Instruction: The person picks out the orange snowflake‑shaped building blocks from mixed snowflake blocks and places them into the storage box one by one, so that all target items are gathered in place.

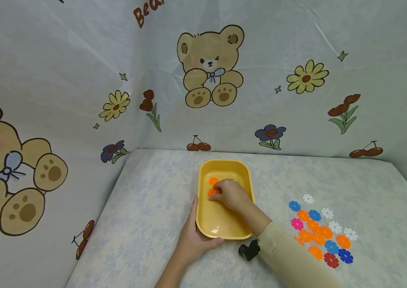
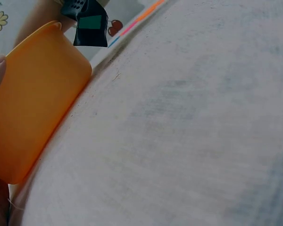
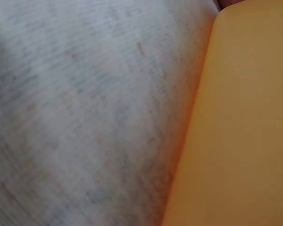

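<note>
A yellow rectangular plastic tray (image 1: 221, 224) stands on the table, its long sides running away from me. My left hand (image 1: 193, 241) grips its near left corner, fingers along the left side and thumb along the near end. Inside the tray, my right hand (image 1: 233, 195) pinches an orange notched disc (image 1: 212, 192) between thumb and fingers, above the tray floor or on it; I cannot tell which. Just beyond lies another orange disc (image 1: 213, 181). The left wrist view has the tray's outer wall (image 2: 42, 94); the right wrist view also catches its side (image 3: 240, 122), but the right fingers are hidden there.
Several loose notched discs (image 1: 319, 239) in orange, blue, white, pink and red lie right of the tray. A black device (image 1: 249, 251) sits at the right wrist. Bear-printed cloth (image 1: 210, 120) hangs behind the table (image 1: 145, 192) and on its left.
</note>
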Available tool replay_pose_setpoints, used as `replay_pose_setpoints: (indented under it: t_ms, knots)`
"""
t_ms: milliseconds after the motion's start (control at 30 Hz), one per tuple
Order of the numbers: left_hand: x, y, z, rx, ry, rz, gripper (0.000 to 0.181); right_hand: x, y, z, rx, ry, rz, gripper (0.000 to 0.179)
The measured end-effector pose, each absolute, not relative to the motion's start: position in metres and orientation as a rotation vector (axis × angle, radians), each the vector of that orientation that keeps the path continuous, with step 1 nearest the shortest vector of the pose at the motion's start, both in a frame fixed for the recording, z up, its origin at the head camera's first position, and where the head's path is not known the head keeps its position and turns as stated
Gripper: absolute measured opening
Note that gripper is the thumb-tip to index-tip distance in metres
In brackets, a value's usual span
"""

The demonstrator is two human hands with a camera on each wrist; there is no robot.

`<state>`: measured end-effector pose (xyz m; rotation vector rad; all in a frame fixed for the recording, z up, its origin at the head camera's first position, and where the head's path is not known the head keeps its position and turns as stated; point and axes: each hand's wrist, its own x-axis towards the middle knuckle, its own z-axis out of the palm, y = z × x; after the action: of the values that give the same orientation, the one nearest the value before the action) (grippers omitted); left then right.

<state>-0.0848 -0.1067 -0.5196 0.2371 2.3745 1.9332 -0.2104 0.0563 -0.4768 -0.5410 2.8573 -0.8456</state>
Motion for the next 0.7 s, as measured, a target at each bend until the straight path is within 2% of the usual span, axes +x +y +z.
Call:
replay_pose_setpoints:
  t_ms: [700]
  knots:
    - [-0.085,-0.1057,-0.5191,0.198,2.373,1.94,0.129,-0.2118,0.0562,-0.4774,-0.609,2.908,-0.734,0.016]
